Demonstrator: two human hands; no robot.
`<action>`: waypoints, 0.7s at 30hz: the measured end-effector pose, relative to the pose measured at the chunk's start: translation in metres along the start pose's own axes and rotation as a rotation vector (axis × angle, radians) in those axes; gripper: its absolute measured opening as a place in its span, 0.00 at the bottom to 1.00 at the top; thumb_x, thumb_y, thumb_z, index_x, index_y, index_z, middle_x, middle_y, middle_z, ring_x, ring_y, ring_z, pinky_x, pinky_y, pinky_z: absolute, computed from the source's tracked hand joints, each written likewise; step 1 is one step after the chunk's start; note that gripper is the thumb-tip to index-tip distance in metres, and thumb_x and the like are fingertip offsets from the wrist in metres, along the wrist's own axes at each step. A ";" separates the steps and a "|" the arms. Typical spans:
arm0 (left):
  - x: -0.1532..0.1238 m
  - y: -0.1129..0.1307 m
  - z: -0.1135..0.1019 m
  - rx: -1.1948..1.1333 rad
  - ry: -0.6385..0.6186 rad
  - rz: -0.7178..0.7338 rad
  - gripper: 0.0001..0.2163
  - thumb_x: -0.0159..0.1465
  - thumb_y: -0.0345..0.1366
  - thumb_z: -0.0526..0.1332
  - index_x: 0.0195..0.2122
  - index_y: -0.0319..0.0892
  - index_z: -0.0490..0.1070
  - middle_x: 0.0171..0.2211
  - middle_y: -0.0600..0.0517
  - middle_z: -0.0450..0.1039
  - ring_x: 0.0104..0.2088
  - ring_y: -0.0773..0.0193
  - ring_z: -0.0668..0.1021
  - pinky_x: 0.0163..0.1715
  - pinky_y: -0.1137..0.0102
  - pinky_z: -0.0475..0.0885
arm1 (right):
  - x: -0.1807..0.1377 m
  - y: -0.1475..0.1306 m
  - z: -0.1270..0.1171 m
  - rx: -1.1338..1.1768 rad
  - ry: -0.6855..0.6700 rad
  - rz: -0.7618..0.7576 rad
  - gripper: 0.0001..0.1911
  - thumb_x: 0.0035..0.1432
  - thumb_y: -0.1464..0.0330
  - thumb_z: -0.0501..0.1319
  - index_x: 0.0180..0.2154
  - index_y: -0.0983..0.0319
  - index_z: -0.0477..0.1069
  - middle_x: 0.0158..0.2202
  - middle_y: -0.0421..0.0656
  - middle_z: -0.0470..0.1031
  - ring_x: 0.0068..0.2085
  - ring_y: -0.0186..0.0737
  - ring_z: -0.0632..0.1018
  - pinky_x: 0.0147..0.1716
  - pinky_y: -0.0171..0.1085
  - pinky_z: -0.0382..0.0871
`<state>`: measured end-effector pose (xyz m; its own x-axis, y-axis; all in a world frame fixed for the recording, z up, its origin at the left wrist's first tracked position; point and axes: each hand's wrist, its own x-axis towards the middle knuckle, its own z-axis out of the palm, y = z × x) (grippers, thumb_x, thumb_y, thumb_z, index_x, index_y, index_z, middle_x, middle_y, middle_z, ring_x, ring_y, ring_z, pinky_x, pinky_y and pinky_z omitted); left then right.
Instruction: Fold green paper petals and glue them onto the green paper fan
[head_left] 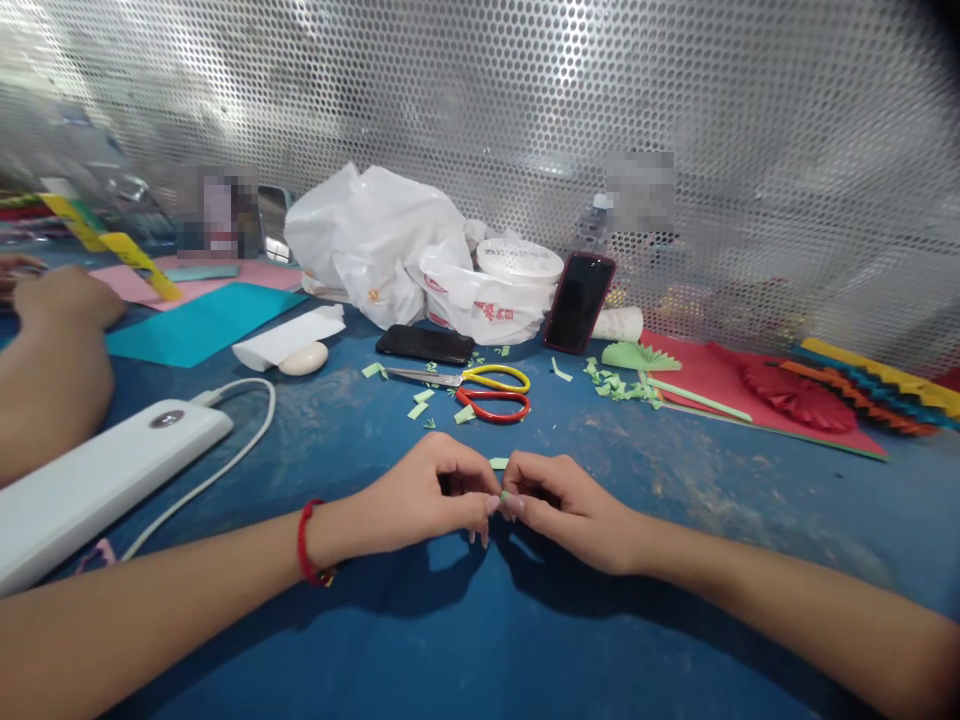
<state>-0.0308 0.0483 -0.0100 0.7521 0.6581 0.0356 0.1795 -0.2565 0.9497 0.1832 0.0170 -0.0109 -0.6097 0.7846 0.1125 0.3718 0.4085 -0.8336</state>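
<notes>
My left hand (427, 495) and my right hand (562, 505) meet fingertip to fingertip above the blue tabletop (480, 640). Between them they pinch a small pale green paper strip (504, 496), mostly hidden by my fingers. A second green scrap (498, 463) lies just beyond my fingertips. Farther ahead sit scissors (480, 390) with yellow and red handles, open and untouched, among scattered green paper snippets (420, 400). A red thread bracelet (306, 545) circles my left wrist.
A co-worker's hand (67, 300) rests at the left near teal and pink paper sheets. A white power bank (97, 480) and cable lie left. Ahead are a white plastic bag (375, 245), several phones, and red paper (750, 385) with a green paper fan (637, 357). Perforated metal (480, 90) stands behind.
</notes>
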 end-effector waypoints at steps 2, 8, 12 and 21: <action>0.000 0.000 0.000 0.005 0.003 0.005 0.10 0.61 0.37 0.63 0.28 0.36 0.78 0.20 0.49 0.79 0.21 0.67 0.79 0.23 0.78 0.71 | 0.000 0.000 0.000 -0.008 -0.003 0.000 0.18 0.67 0.54 0.55 0.31 0.60 0.62 0.23 0.34 0.61 0.25 0.31 0.61 0.26 0.32 0.54; -0.001 0.001 0.000 0.040 0.008 0.007 0.10 0.61 0.36 0.62 0.28 0.36 0.79 0.20 0.49 0.79 0.20 0.68 0.78 0.22 0.79 0.70 | 0.000 0.001 0.000 -0.038 -0.024 -0.001 0.16 0.68 0.57 0.55 0.32 0.60 0.62 0.23 0.33 0.62 0.26 0.30 0.62 0.27 0.31 0.55; -0.002 0.003 -0.001 0.032 0.035 -0.010 0.08 0.58 0.32 0.61 0.26 0.36 0.78 0.19 0.50 0.78 0.19 0.68 0.77 0.22 0.79 0.69 | 0.000 0.001 0.000 -0.056 -0.032 0.003 0.15 0.69 0.58 0.54 0.33 0.60 0.63 0.23 0.33 0.63 0.26 0.30 0.63 0.27 0.31 0.55; 0.002 -0.001 0.000 -0.097 0.102 -0.059 0.08 0.58 0.35 0.62 0.26 0.37 0.78 0.17 0.52 0.76 0.18 0.67 0.77 0.20 0.77 0.70 | -0.012 -0.002 0.005 -0.088 0.113 -0.175 0.07 0.67 0.67 0.57 0.35 0.59 0.61 0.21 0.31 0.61 0.21 0.29 0.61 0.23 0.30 0.54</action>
<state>-0.0297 0.0498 -0.0112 0.6725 0.7400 0.0053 0.1562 -0.1490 0.9764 0.1860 0.0038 -0.0132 -0.5897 0.7433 0.3159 0.3293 0.5784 -0.7463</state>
